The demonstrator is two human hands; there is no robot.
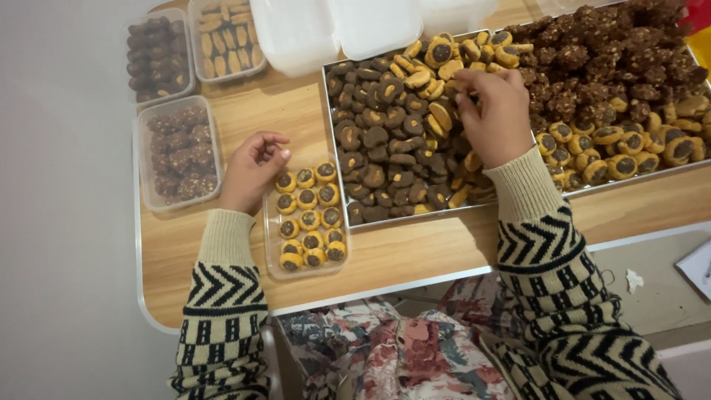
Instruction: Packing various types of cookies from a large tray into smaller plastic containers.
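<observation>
Both hands over cookie trays

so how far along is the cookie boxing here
Done: three filled tubs sit at the table's left. In hand: the open clear container holds rows of golden cookies with room at its top; the left hand steadies it while the right hand picks from the metal tray. Left: that tray is mostly full.

A clear rectangular plastic container lies flat on the wooden table, holding 3 columns of round yellow cookies with dark centres. Just right of it, a metal tray carries piled dark brown and yellow cookies.
</observation>
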